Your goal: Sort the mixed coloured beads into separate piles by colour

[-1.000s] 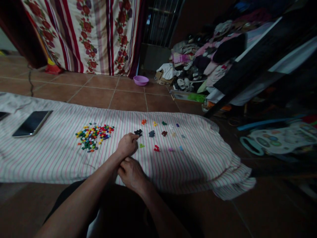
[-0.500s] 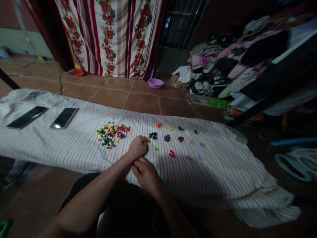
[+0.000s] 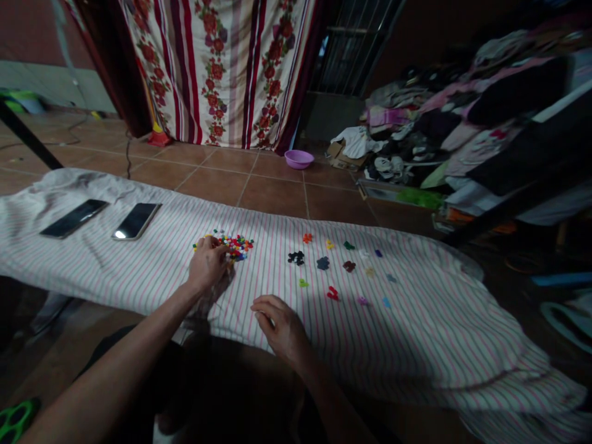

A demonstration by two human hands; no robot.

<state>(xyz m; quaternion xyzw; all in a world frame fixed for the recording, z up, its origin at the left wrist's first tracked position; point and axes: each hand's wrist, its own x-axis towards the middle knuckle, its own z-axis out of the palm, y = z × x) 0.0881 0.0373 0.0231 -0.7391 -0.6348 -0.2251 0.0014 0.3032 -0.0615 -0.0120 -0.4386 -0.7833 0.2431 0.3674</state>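
Note:
My left hand [image 3: 206, 264] reaches over a mixed pile of small colourful beads [image 3: 240, 245], its bent fingers down among them and partly apart. The hand covers the left part of the pile. Nearer me, my right hand [image 3: 280, 327] hovers over the striped cloth [image 3: 398, 345], thumb and fingertips pressed together; whatever may be between them is too small to make out. To its right lie little single-colour groups, among them black beads [image 3: 296, 258], dark grey beads [image 3: 322, 263], brown beads [image 3: 349, 266], red beads [image 3: 332, 293], lime green beads [image 3: 303, 283] and orange beads [image 3: 308, 238].
Two phones, one dark [image 3: 75, 218] and one light-edged [image 3: 137, 221], lie on the cloth at left. Beyond the cloth's far edge, a purple basin [image 3: 299, 160] stands on the tiled floor. Heaped clothes [image 3: 416, 123] fill the back right.
My left hand has moved left from beside the black beads onto the mixed pile, parting from my right hand. The right hand stays near its place. The view has shifted slightly.

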